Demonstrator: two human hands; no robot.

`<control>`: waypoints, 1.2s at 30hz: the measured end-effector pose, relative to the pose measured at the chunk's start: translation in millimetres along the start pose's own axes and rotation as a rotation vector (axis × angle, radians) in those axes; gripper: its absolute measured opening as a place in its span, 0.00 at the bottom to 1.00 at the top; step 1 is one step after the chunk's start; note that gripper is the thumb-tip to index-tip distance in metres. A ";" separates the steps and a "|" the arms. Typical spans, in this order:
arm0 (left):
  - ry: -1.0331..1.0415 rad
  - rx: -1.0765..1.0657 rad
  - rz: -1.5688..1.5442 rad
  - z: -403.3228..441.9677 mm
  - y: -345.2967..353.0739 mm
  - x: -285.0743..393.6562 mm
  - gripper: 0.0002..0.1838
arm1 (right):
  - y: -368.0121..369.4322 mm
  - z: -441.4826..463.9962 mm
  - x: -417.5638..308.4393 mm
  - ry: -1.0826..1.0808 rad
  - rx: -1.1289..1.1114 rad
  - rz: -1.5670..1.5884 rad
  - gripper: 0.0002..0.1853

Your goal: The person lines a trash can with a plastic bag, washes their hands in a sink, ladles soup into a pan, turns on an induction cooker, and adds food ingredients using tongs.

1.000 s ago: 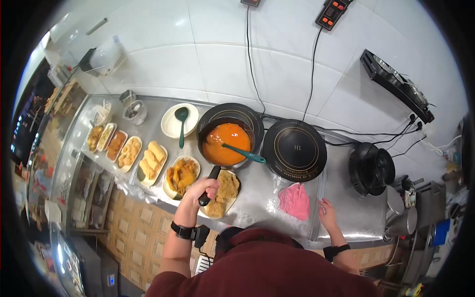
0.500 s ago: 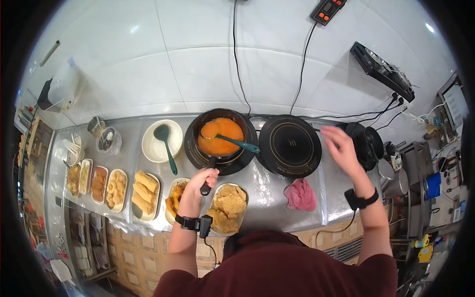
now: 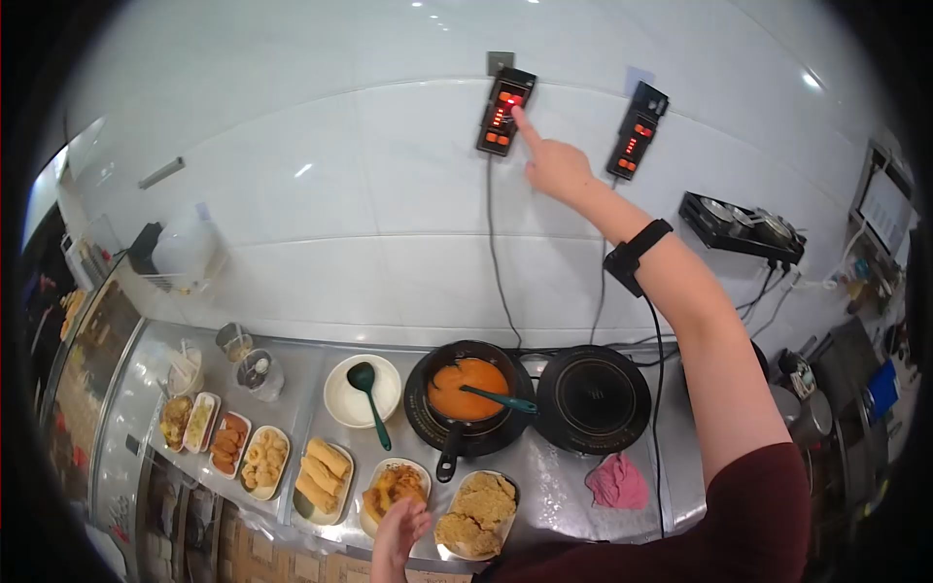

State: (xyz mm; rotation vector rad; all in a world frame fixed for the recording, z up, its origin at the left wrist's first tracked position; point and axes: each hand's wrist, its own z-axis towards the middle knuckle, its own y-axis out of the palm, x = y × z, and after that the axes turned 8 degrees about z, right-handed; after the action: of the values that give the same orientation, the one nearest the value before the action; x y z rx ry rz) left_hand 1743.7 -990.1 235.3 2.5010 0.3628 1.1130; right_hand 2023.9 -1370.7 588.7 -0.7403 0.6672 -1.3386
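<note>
My right hand (image 3: 559, 167) is raised to the wall, its index finger stretched out against the lit black control box (image 3: 505, 112) and the other fingers curled. It holds nothing. At the lower edge, my left hand (image 3: 400, 534) is open and empty, in front of the dish of browned fried food (image 3: 397, 486). The black saucepan (image 3: 455, 428) stands on the left round cooking plate (image 3: 420, 413), its handle toward me. Orange sauce (image 3: 457, 396) fills it, with a green-handled utensil (image 3: 505, 399) resting in it.
A second control box (image 3: 637, 136) hangs right. The right cooking plate (image 3: 595, 398) carries no pan. Left are a white bowl (image 3: 340, 394) with a dark green ladle (image 3: 369, 394) and several trays of fried food. A pink cloth (image 3: 617, 481) lies right; cords run down the wall.
My left hand has let go of the saucepan handle and drawn back toward me. My right hand has risen to the left control box. The view has tilted up.
</note>
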 end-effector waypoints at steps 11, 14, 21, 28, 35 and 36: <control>0.220 0.276 -0.114 -87.3 -29.6 -38.7 0.17 | 12.4 20.7 1.5 0.103 -0.024 0.158 0.44; 0.282 0.278 -0.105 -106.1 -10.4 -53.0 0.17 | 27.5 -13.9 8.9 -0.029 -0.122 0.373 0.43; 0.238 0.597 0.118 -148.0 -17.5 -166.3 0.19 | 1.7 -308.4 -20.6 -0.572 -0.904 0.930 0.11; 0.137 0.755 0.009 -244.9 16.5 -273.9 0.20 | 143.4 -551.4 48.6 -0.291 -0.902 0.443 0.31; 0.165 0.966 -0.239 -334.8 44.1 -363.8 0.18 | 216.3 -614.6 58.4 -0.224 -0.783 0.354 0.30; 0.152 0.976 -0.284 -342.0 45.1 -375.1 0.18 | 221.6 -614.3 63.9 -0.215 -0.815 0.356 0.30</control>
State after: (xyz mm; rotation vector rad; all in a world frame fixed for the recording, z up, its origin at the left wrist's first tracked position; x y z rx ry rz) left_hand 1244.8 -1092.6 219.7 2.9677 1.5683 1.1764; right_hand 1680.7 -1471.9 38.7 -1.3182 1.1247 -0.6174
